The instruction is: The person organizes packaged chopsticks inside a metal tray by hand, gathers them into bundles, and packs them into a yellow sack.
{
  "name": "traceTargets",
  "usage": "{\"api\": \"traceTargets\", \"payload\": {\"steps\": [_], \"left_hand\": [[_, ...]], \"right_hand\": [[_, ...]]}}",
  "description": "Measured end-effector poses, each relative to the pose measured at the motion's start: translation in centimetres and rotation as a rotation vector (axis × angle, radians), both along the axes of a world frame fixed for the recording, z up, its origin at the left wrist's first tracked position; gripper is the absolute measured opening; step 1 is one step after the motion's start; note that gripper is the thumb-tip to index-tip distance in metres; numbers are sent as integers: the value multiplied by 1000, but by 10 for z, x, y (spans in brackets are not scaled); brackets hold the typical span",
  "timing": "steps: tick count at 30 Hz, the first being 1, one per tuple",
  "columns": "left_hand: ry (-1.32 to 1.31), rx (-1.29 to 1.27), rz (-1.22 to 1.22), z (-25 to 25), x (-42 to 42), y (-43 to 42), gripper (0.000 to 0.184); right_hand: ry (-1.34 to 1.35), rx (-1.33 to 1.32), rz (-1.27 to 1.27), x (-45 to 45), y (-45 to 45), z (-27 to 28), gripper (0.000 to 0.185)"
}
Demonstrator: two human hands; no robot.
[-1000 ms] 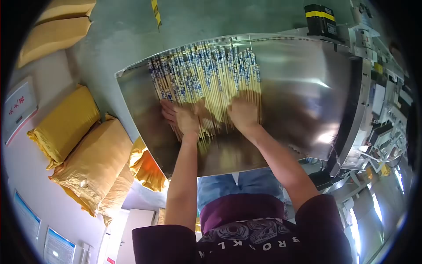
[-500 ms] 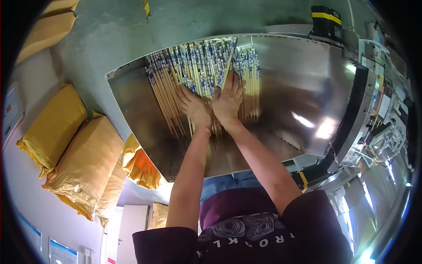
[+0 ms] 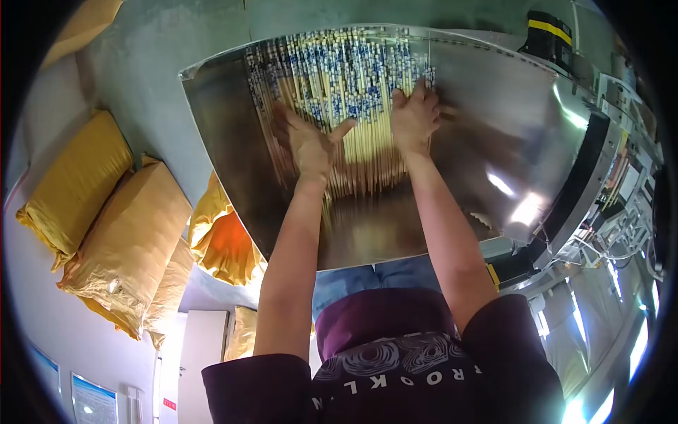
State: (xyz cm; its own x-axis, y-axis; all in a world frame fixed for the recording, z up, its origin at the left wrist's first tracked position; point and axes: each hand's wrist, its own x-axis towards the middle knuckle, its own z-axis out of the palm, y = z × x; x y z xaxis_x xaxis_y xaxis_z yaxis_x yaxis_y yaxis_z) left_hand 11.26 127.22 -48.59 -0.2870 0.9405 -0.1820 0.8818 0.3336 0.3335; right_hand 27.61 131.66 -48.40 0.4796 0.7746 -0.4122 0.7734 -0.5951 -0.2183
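Many slim sticks (image 3: 364, 145) lie side by side on a shiny metal table (image 3: 494, 148), their blue-and-white patterned ends toward the far edge and plain yellowish ends toward me. On the left part of the sticks rests my left hand (image 3: 307, 141), fingers spread and the thumb pointing right. My right hand (image 3: 415, 120) is at the right edge of the sticks, its fingers apart and slightly bent. Neither hand is closed around a stick. Some sticks are hidden under both hands.
Stuffed yellow and tan sacks (image 3: 127, 240) stand left of the table. A black box with a yellow stripe (image 3: 547, 39) is beyond the far right corner. Machinery with cables (image 3: 600, 226) runs along the right side. A white door (image 3: 201, 353) shows at the lower left.
From close together over the middle of the sticks, my hands have moved apart to the two sides. The stick that slanted by my right hand no longer shows slanted. The view has shifted slightly.
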Motion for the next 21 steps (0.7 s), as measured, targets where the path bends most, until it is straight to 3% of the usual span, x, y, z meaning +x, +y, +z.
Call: {"api": "traceTargets", "payload": {"steps": [3, 9, 11, 13, 15, 16, 19, 21], "left_hand": [[-133, -190, 64, 16, 14, 5, 136], [-200, -112, 41, 13, 48, 3, 124], [-426, -76, 14, 14, 49, 3, 116], [-448, -82, 17, 17, 47, 7, 109], [-1129, -227, 159, 27, 38, 24, 104], [-1145, -300, 257, 24, 36, 24, 99], [-1270, -485, 356, 34, 23, 42, 103], [-1359, -507, 279, 37, 16, 47, 109]], "right_hand": [[113, -6, 39, 0, -4, 6, 82], [106, 68, 117, -19, -14, 10, 89], [570, -15, -61, -4, -13, 20, 83], [616, 5, -101, 4, -15, 16, 79], [1068, 11, -143, 5, -4, 43, 83], [1143, 20, -213, 4, -4, 38, 67], [1265, -93, -209, 6, 8, 43, 66], [1261, -171, -220, 8, 16, 49, 58]]}}
